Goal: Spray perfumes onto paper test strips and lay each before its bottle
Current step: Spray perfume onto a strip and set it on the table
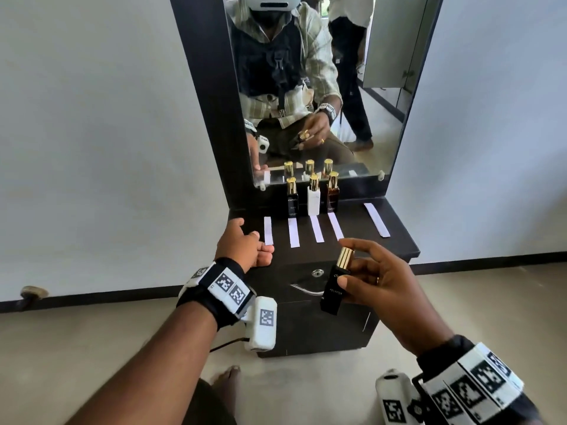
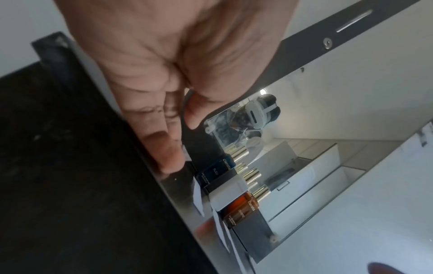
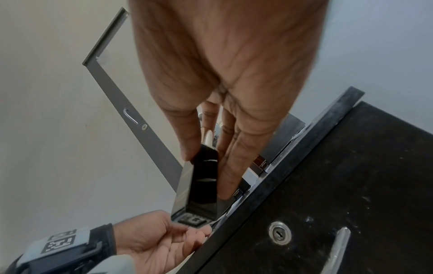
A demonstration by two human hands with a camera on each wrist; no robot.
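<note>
My right hand (image 1: pixel 349 265) grips a black perfume bottle (image 1: pixel 334 286) with a gold cap, tilted in the air above the black dressing table's (image 1: pixel 356 222) front edge; the right wrist view shows the black bottle (image 3: pixel 203 181) between thumb and fingers. Black (image 1: pixel 292 199), white (image 1: pixel 313 197) and amber (image 1: pixel 333 194) bottles stand before the mirror. A white strip lies before each, (image 1: pixel 294 233), (image 1: pixel 317 228), (image 1: pixel 335 226); another strip (image 1: pixel 268 230) lies left, one (image 1: pixel 376 219) right. My left hand (image 1: pixel 260 250) rests at the table's front left edge by the leftmost strip's near end, fingers loose, holding nothing I can see.
A tall mirror (image 1: pixel 306 87) rises behind the bottles and reflects me and another person standing. Below the top is a drawer with a lock (image 1: pixel 317 273) and a metal handle (image 1: pixel 302 289). White walls flank the table; my foot (image 1: pixel 228 375) is on the tiled floor.
</note>
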